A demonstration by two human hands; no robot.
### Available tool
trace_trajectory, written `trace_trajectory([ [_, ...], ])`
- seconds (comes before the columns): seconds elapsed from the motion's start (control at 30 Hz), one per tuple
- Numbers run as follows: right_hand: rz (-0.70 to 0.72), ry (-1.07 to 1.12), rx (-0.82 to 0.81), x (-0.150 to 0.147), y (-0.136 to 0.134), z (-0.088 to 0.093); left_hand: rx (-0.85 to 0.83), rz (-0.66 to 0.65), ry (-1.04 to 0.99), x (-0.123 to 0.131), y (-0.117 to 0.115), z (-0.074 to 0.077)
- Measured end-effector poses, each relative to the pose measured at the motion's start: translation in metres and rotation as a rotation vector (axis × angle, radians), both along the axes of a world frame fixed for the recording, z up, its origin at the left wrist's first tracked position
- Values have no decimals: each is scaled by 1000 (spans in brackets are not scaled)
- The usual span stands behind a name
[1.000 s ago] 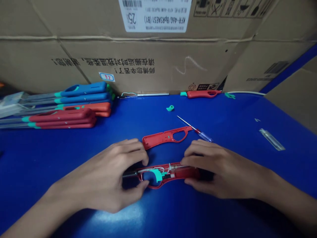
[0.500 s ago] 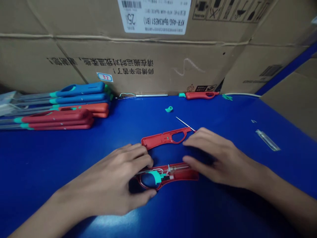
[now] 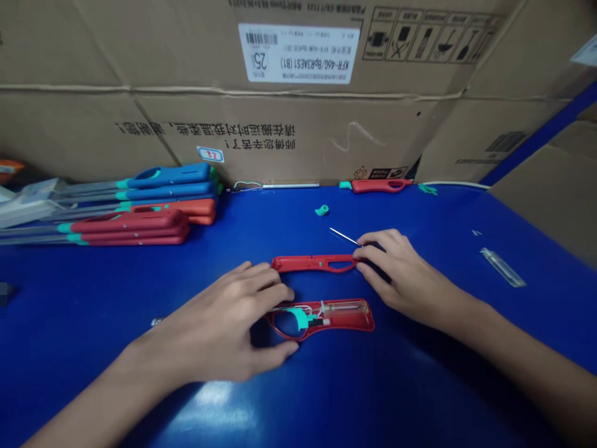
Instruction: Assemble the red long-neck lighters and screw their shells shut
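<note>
The lower red lighter half (image 3: 357,322) lies on the blue table with a turquoise trigger (image 3: 301,318), white wires and a clear tube inside. My left hand (image 3: 233,317) curves around its left end, thumb on the near side and index finger on the far side. Other fingertips of that hand reach the left end of the other red half shell (image 3: 305,264), which is tipped partly onto its edge. At this shell's right end, my right hand (image 3: 403,270) is closed on it by the handle loop. A thin metal rod (image 3: 344,236) lies just beyond the right fingers.
Several blue, orange and red lighters (image 3: 130,227) are stacked at left. A cardboard box (image 3: 186,118) walls the back, with a red lighter body (image 3: 380,186) and a metal tube (image 3: 291,185) along it. A turquoise cap (image 3: 321,210) lies mid-table, a clear tube (image 3: 502,267) right.
My right hand has moved up from the lower half's right end to the upper shell and closed on it. That shell has tipped toward its edge. The left hand stays around the lower half.
</note>
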State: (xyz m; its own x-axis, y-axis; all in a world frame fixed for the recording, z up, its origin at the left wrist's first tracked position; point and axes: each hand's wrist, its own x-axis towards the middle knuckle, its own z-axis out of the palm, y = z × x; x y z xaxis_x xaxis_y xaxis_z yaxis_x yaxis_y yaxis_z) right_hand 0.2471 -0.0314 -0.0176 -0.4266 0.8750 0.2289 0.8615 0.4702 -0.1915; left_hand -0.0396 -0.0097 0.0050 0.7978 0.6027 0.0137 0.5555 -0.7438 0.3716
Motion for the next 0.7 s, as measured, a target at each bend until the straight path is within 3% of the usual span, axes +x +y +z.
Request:
trace_trajectory([
  [0.17,31,91,21,2,-2,3,67,1,-71,-7,4,6],
  [0.27,50,166,74,2,-2,5,61,22,-3,-13,9,12],
  [0.43,64,243,137,0,-4,7,-75,61,149,-25,14,19],
  [0.7,79,271,133,-5,-6,8,-280,113,216,-34,20,15],
])
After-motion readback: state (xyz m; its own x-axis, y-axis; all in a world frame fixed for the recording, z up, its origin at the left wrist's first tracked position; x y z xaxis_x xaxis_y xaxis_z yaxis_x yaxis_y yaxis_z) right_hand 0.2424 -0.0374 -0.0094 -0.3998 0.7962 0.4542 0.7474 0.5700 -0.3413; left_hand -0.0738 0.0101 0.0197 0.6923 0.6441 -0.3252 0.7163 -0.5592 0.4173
